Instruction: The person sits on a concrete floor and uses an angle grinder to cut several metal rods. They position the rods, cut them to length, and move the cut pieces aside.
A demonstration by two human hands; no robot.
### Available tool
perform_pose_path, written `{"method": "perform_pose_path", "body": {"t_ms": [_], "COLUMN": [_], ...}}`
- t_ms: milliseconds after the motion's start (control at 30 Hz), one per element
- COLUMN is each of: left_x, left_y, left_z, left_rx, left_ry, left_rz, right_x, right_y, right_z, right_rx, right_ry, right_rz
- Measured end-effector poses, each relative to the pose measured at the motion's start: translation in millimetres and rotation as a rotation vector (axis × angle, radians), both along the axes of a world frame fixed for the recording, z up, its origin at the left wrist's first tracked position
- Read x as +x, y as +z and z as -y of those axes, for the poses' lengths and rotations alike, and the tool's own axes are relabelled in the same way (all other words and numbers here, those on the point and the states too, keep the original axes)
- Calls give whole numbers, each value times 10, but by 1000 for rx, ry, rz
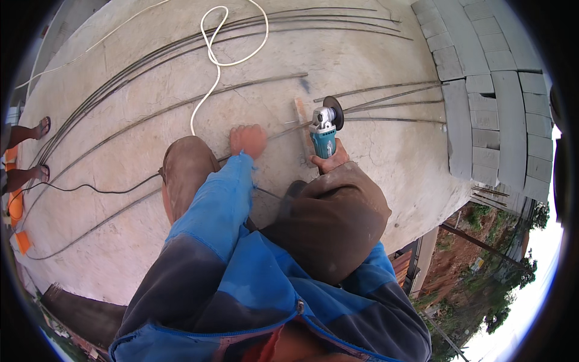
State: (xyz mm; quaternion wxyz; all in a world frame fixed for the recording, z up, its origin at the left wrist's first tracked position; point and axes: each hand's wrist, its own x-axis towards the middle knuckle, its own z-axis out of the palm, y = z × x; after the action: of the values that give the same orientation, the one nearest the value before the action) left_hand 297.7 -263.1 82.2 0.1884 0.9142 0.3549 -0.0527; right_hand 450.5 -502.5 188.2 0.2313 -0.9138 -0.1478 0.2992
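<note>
My right hand (pixel 332 158) is wrapped round the teal body of an angle grinder (pixel 324 136), beside my bent right knee. The grinder's dark round disc (pixel 335 113) stands on edge at its far end, close to the steel rod. My left hand (pixel 248 140) is closed in a fist on that steel rod (pixel 281 133), which runs low across the floor from my left knee toward the grinder. Beneath the rod, just left of the grinder, lies a narrow reddish strip (pixel 300 111), perhaps wood. The exact contact between disc and rod is hard to make out.
Several long steel rods (pixel 181 40) lie curved across the concrete floor (pixel 386 66). A white cable (pixel 212 57) loops ahead; a black cord (pixel 114 191) runs left. Grey blocks (pixel 484 111) are stacked at right. Another person's feet (pixel 43 127) stand at far left near orange objects (pixel 16 205).
</note>
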Motion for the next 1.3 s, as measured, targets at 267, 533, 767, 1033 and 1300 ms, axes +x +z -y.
{"method": "perform_pose_path", "body": {"t_ms": [267,533,767,1033,1300], "left_x": [-34,-44,-64,-55,-41], "left_y": [-16,-22,-40,-88,-72], "left_z": [-92,-85,-73,-62,-78], "left_rx": [-106,-122,-108,-55,-85], "left_ry": [14,39,42,41,48], "left_rz": [103,233,285,277,286], "right_x": [-18,50,39,21,34], "right_y": [-104,-178,-120,-113,-140], "right_z": [-177,-197,-198,-222,-193], "right_rx": [-93,-135,-172,-161,-141], "right_ry": [36,43,83,94,76], "right_rz": [17,31,78,90,74]}}
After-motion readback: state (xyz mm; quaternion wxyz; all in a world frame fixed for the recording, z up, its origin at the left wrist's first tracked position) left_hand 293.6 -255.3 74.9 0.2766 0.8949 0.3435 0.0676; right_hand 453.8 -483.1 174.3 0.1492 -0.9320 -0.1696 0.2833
